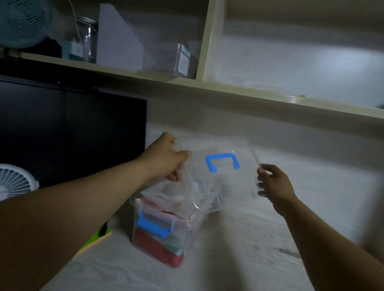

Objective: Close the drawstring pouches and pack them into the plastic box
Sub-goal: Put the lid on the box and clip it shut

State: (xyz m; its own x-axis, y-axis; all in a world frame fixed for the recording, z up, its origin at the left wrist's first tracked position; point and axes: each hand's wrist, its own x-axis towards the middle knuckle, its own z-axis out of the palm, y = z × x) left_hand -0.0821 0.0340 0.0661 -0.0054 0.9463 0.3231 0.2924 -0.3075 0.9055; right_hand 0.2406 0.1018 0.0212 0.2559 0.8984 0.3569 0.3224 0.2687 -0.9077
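A clear plastic box point(194, 230) with a blue side latch point(152, 226) stands on the desk. Red and pale pouches point(156, 248) fill it, seen through its wall. Above the box I hold its clear lid point(218, 181), which has a blue handle point(222, 163) and is tilted towards me. My left hand point(166, 160) grips the lid's left edge, thumb on top. My right hand point(272, 182) holds the lid's right edge with curled fingertips. The picture is blurred by motion.
A dark monitor point(62, 131) stands left of the box, with a small white fan point(4, 184) in front of it. A shelf point(213, 87) runs above the desk, holding a teal fan point(16, 10), a jar and a file holder. The pale desk point(257, 263) stretches to the right.
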